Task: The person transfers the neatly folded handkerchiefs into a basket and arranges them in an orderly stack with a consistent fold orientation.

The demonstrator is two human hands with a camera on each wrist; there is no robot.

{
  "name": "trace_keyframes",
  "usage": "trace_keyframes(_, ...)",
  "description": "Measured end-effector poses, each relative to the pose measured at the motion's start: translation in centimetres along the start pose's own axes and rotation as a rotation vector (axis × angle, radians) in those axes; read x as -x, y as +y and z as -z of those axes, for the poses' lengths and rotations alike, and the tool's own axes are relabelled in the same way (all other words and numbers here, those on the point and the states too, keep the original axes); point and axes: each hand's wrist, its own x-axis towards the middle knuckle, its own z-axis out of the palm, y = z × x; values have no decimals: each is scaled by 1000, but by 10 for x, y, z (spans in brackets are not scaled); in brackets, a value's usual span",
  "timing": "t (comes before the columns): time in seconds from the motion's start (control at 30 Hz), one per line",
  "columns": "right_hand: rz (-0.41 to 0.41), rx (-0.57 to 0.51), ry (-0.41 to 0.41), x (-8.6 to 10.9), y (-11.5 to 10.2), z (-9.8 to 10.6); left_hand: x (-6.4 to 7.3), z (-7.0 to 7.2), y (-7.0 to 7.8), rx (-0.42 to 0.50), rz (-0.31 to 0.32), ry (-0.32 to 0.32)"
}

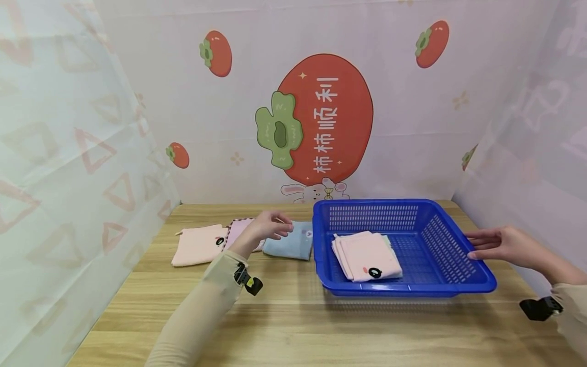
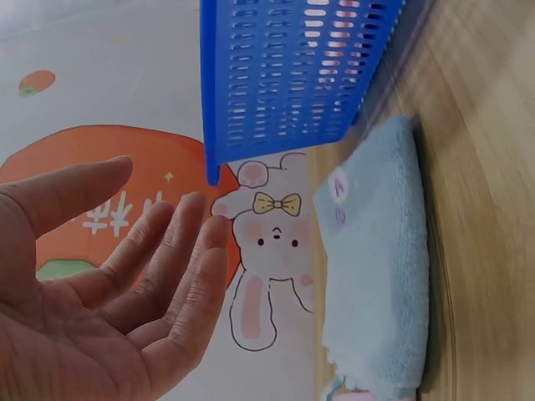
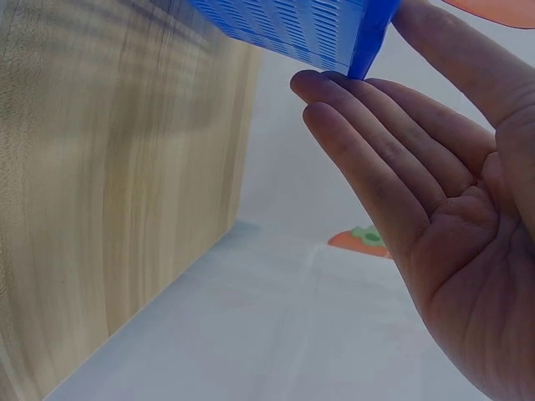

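Observation:
My right hand [image 1: 509, 247] holds the right rim of a blue plastic basket [image 1: 403, 287], thumb over the rim and fingers under it, as the right wrist view shows. A shadow lies on the table below the basket. Inside, at the left, rests a folded pink towel [image 1: 367, 255] with a black eye-like patch, and part of a pale cloth edge shows behind it. My left hand [image 1: 270, 227] hovers empty beside the basket with fingers loosely bent. Close by it lies a folded light blue towel [image 2: 376, 276], its far right corner near the basket's left wall.
Left of the blue towel lie a purple towel [image 1: 238, 229] with a checked edge, partly hidden by my left hand, and a pink towel [image 1: 199, 244]. The wooden table [image 1: 293, 331] is bounded by printed cloth walls [image 1: 390, 168] at the back and sides.

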Motion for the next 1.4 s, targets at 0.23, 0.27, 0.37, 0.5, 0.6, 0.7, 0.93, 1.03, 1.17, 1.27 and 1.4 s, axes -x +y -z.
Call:
trace_keyframes(0.23,1,-6,5,-1,-1,1,2,7,-12,-12,10,27)
trace_keyframes(0.27,5,-7,5,0,0,0,2,8,-14,-12,14,31)
trace_keyframes(0.37,10,-7,7,0,1,0,3,11,-20,-6,29,42)
trace_keyframes(0.5,0,-5,5,0,2,0,5,16,-27,-17,33,56)
trace_keyframes(0.6,-9,-1,2,0,2,0,7,21,-32,-25,38,69)
trace_keyframes(0.7,-20,3,4,-1,3,-1,8,25,-37,-21,54,89)
trace_keyframes(0.93,-20,7,0,0,2,-1,10,35,-49,-39,85,127)
trace_keyframes(1.03,-26,6,-1,0,1,0,9,41,-53,-44,90,140)
trace_keyframes(1.17,-29,7,-5,0,0,0,11,48,-59,-55,73,149)
trace_keyframes(1.27,-30,7,-7,0,0,0,16,52,-61,-49,63,153)
trace_keyframes(1.4,-27,-2,-4,1,-1,0,20,59,-66,-55,73,177)
